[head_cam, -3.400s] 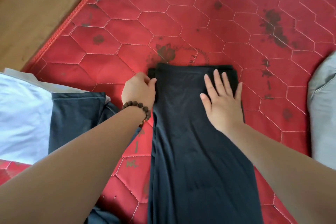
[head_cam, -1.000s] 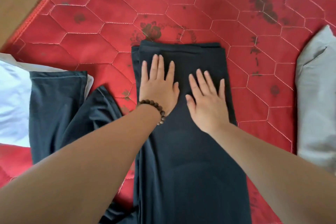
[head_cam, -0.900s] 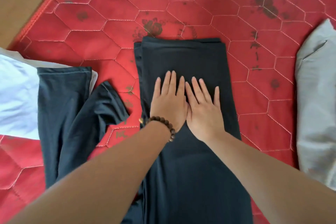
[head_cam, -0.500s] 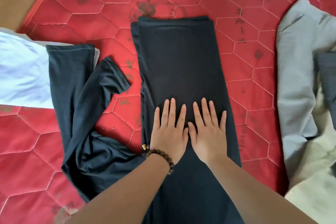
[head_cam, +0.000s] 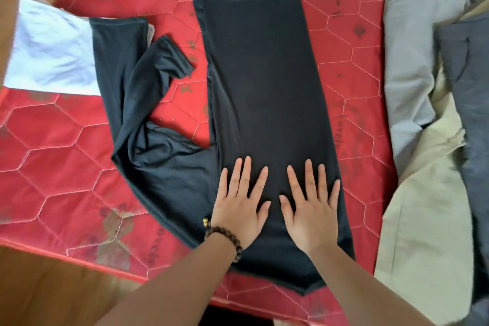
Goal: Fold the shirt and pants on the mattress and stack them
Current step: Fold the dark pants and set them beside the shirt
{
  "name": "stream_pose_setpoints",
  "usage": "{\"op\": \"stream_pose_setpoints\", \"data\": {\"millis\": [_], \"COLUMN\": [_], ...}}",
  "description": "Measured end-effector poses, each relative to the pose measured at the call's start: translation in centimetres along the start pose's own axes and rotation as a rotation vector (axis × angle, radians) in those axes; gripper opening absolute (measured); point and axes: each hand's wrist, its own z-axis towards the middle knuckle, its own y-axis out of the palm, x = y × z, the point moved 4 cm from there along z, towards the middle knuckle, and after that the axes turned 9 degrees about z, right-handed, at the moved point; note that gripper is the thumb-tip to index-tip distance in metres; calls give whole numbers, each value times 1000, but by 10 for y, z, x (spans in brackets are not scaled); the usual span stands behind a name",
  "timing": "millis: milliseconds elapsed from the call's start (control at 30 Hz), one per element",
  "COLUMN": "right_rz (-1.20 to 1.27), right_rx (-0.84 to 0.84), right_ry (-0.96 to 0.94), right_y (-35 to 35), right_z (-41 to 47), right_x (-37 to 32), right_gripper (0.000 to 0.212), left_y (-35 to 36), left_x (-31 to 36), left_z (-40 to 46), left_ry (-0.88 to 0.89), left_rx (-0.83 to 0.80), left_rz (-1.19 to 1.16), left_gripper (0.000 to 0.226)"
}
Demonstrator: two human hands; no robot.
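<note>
A black garment (head_cam: 264,82) lies as a long folded strip down the middle of the red quilted mattress (head_cam: 53,156). Both of my hands press flat on its near end, fingers straight and spread. My left hand (head_cam: 239,206), with a bead bracelet on the wrist, is on the strip's left side. My right hand (head_cam: 309,206) lies beside it on the right. A loose black part (head_cam: 148,114) of the garment spreads crumpled to the left, its far end lying over a folded white cloth (head_cam: 50,47).
Grey, beige and dark grey clothes (head_cam: 434,124) are piled at the mattress's right side. Brown wooden floor (head_cam: 39,288) shows past the mattress's near edge and at the top left corner.
Both hands have slid flat along the black strip from its far end toward me, reaching the near end. The view has tilted down, bringing the mattress's near edge and the pile at right into sight.
</note>
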Motion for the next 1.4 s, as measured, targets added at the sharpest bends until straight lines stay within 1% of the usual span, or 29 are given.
{"op": "stream_pose_setpoints", "data": {"millis": [167, 267, 400, 467, 600, 667, 767, 933, 1000, 1067, 1133, 1200, 1267, 1400], "right_rz": [-5, 10, 62, 114, 227, 309, 403, 545, 588, 639, 710, 745, 762, 762], "right_rx": [-86, -114, -132, -134, -154, -147, -115, -57, -9, 49, 82, 117, 155, 251], "right_ry": [73, 63, -27, -84, -171, -181, -144, 38, 144, 219, 263, 291, 305, 325], "right_y": [-7, -21, -44, -52, -57, -54, -45, -25, -22, -21, -22, -25, -33, -64], "right_z": [-33, -35, -18, -1, 49, 80, 132, 208, 228, 238, 240, 237, 232, 223], "right_x": [-6, -28, -77, -106, -171, -205, -253, -314, -328, -336, -338, -335, -329, -316], "right_gripper": [59, 60, 59, 54, 52, 51, 52, 55, 53, 45, 35, 25, 20, 15], "left_y": [-5, -27, -65, -82, -102, -105, -104, -97, -95, -91, -91, -92, -96, -113], "left_x": [-3, -27, -87, -123, -202, -244, -306, -381, -394, -396, -394, -393, -396, -406], "left_z": [-41, -51, -48, -42, -13, 13, 63, 138, 157, 165, 167, 167, 164, 145], "left_ry": [30, -30, -190, -251, -351, -366, -336, -177, -100, -28, 0, -2, 8, 27], "left_rx": [-37, -49, -37, -6, 32, 52, 83, 62, 17, -25, -16, -25, -25, 33], "left_rz": [-2, -5, -36, -39, -26, -4, 41, 106, 22, -103, -166, -180, -193, -229], "left_gripper": [65, 63, 62, 61, 56, 56, 63, 75, 69, 57, 42, 30, 26, 22]}}
